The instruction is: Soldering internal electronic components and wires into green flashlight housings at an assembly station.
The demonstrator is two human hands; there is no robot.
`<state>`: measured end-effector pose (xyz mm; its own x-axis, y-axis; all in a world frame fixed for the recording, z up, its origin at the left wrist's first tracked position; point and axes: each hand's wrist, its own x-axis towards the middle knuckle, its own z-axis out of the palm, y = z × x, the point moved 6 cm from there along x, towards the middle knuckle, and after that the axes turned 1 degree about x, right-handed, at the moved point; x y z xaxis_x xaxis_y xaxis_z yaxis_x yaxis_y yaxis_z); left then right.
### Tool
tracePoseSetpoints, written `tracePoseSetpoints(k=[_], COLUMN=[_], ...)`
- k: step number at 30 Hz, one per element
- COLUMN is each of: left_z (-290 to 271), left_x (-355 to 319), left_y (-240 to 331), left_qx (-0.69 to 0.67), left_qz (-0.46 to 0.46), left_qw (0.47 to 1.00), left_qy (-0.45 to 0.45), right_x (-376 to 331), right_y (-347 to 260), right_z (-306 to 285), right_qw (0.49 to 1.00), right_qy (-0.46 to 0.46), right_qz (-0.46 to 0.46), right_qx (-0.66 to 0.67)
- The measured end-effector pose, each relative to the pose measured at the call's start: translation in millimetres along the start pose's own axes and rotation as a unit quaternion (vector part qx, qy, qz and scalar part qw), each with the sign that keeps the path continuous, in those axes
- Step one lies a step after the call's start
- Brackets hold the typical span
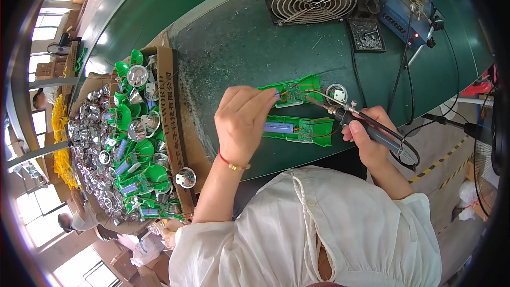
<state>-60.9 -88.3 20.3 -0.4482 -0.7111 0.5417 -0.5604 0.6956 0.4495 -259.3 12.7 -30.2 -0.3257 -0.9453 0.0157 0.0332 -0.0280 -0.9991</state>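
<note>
Upper green housing (292, 93) at left hand's (239, 122) two o'clock; fingers bunch at housing's nine-o'clock end, can't tell if gripping. Right hand (373, 153) wraps soldering iron (382, 138). Housing probably light, stiff; thin wires (285, 95) fragile. Best hold: shell rims.

2 shells (320, 138) on bench (228, 48), box (169, 95) to their L, fan (313, 2) bhd.
</note>
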Motion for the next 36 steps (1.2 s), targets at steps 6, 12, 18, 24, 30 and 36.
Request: tracePoseSetpoints(k=[6,12,18,24,30,36], left_z=[18.2,30.2,32.0,32.2,32.1,31.9], left_x=[-0.4,-7.7,-11.3,-11.4,-11.3,-11.2], left_y=[-3.5,-8.4,-10.6,-9.7,-8.8,-8.9], left_qx=[-0.017,-0.017,-0.013,-0.013,-0.011,-0.009], left_qz=[-0.019,-0.043,-0.045,-0.038,-0.041,-0.039], left_qw=[0.998,0.997,0.997,0.997,0.997,0.997], left_qy=[-0.052,-0.059,-0.054,-0.058,-0.064,-0.061], right_x=[0.1,3.6,6.4,5.7,7.3,2.2], right_y=[3.6,2.5,2.8,3.6,2.5,0.0], right_z=[-0.4,0.8,2.7,3.9,4.7,2.5], right_qw=[0.999,1.000,1.000,0.999,0.996,1.000], right_qy=[-0.011,-0.008,-0.005,-0.012,-0.040,0.005], right_qz=[0.024,0.019,0.017,0.020,-0.020,0.000], right_qx=[0.019,0.007,-0.004,-0.024,-0.080,-0.025])
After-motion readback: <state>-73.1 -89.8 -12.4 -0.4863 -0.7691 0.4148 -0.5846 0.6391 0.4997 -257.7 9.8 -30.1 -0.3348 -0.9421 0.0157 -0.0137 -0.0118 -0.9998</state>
